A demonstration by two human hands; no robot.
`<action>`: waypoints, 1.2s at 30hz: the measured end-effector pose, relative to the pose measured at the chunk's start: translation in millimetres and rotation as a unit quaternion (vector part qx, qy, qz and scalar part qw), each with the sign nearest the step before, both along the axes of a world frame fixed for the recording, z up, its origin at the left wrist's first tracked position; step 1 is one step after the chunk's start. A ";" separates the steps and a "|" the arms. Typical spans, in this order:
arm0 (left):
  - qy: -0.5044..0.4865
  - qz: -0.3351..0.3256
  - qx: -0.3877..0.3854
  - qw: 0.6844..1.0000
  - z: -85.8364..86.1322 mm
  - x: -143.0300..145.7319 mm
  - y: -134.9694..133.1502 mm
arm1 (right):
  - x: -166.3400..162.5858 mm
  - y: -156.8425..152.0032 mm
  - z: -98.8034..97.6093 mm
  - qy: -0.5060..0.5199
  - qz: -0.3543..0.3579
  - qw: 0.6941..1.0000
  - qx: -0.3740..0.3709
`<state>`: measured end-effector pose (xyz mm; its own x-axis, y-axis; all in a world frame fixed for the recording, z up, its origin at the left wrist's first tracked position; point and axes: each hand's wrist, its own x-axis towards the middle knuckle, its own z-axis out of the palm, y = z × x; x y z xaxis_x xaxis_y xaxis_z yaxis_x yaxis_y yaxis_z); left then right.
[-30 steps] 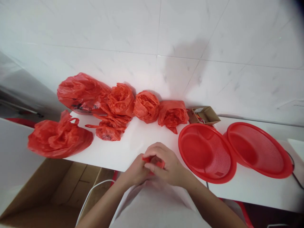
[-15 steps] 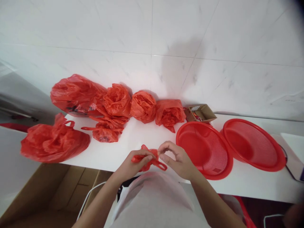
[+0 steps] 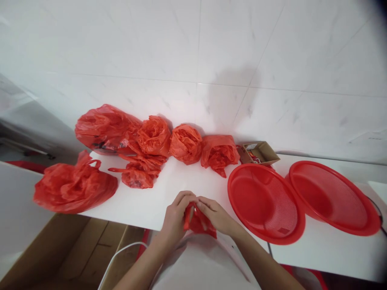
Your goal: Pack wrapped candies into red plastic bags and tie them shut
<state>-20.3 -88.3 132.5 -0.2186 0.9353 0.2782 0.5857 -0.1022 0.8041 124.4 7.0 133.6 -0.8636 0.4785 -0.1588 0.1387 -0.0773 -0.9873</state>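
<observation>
A white tabletop (image 3: 169, 189) ran along a pale tiled wall (image 3: 211, 48), with a row of crumpled red bags (image 3: 186, 143) at the back, a small cardboard box (image 3: 258, 152) beside them and two red mesh baskets (image 3: 266, 203) to the right. At the near edge, just in front of the person's body, the left hand (image 3: 175, 217) and the right hand (image 3: 219, 217) met fingertip to fingertip, each pinching the top of a small red plastic bag (image 3: 198, 223) that hung crumpled between them, off the table surface. Thin film like this probably slips and tears easily, so the work seemed best done with light, even pinches close together, the fingers feeling for separate layers rather than pulling hard. Holding the bag low over the edge kept it apart from the nearest basket.
</observation>
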 end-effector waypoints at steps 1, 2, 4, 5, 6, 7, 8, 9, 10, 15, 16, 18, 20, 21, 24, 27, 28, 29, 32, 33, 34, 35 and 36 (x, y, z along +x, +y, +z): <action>0.006 -0.004 0.007 1.000 -0.3 -2.0 -0.4 | 1.3 -0.4 0.2 -0.006 0.005 1.000 -0.012; 0.011 -0.010 0.010 1.000 -0.3 -4.4 -1.0 | 2.6 -0.7 0.4 -0.016 0.001 1.000 -0.018; 0.018 -0.029 0.003 0.999 0.3 -9.3 -2.1 | 4.8 -0.5 1.3 -0.030 -0.031 0.999 -0.013; 0.020 -0.037 -0.002 0.999 0.6 -11.4 -2.7 | 5.5 -0.2 2.1 -0.029 -0.055 0.998 -0.005; 0.020 -0.042 -0.005 0.999 0.9 -13.1 -3.2 | 5.6 0.3 3.1 -0.023 -0.079 0.997 0.004; 0.021 -0.043 -0.007 0.999 1.1 -14.4 -3.6 | 5.2 0.8 4.1 -0.014 -0.100 0.995 0.012; 0.021 -0.040 -0.005 0.999 1.1 -15.2 -3.8 | 4.2 1.4 5.0 -0.001 -0.119 0.993 0.022; 0.021 -0.037 -0.003 0.999 0.9 -15.7 -3.7 | 2.5 2.1 5.8 0.013 -0.138 0.990 0.034; 0.022 -0.033 0.001 0.999 0.6 -16.0 -3.4 | 0.5 2.6 6.3 0.027 -0.158 0.986 0.048; 0.039 -0.029 0.013 0.999 -0.6 -17.9 1.9 | -8.8 5.0 10.3 0.052 -0.174 0.981 0.065; 0.051 -0.030 0.020 0.998 -0.7 -19.8 2.7 | -8.7 5.7 11.6 0.052 -0.156 0.985 0.053; 0.084 -0.030 0.036 0.995 -1.1 -27.6 1.5 | -4.6 8.6 14.0 0.049 -0.132 0.990 0.033; 0.111 -0.031 0.037 0.993 -2.9 -41.9 -5.5 | 5.4 15.1 14.9 0.033 -0.137 0.990 0.017; 0.121 -0.033 0.028 0.992 -4.6 -51.1 -11.2 | 12.6 19.9 14.3 0.016 -0.152 0.988 0.009; 0.138 -0.034 -0.017 0.990 -11.7 -77.8 -32.7 | 37.2 38.4 8.9 -0.034 -0.232 0.972 -0.023; 0.114 -0.028 -0.051 0.992 -14.8 -85.2 -47.1 | 52.6 53.4 0.2 -0.040 -0.299 0.952 -0.057; 0.086 -0.025 -0.061 0.994 -13.4 -81.3 -48.3 | 53.3 55.7 -2.5 -0.036 -0.305 0.950 -0.061; 0.049 -0.023 -0.071 0.996 -10.6 -74.8 -47.7 | 51.9 56.2 -5.0 -0.032 -0.310 0.949 -0.053; -0.085 -0.045 -0.082 0.992 2.3 -48.3 -38.3 | 38.8 47.7 -11.1 -0.041 -0.343 0.934 0.090; -0.121 -0.059 -0.081 0.988 6.5 -40.0 -33.9 | 33.4 42.0 -13.1 -0.051 -0.350 0.920 0.170; -0.149 -0.069 -0.078 0.983 9.8 -33.1 -29.5 | 28.5 35.6 -15.2 -0.060 -0.343 0.904 0.249; -0.169 -0.073 -0.075 0.980 12.0 -27.7 -25.5 | 24.3 28.7 -17.6 -0.067 -0.319 0.892 0.314; -0.182 -0.071 -0.074 0.978 12.8 -23.9 -22.1 | 21.0 21.8 -20.4 -0.073 -0.279 0.888 0.357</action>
<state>-44.3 -110.4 145.3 -0.1427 0.9876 0.0657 0.2454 -0.0290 0.9690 145.4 28.8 113.2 -0.4546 0.8499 0.2665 0.4060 0.4640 -0.7873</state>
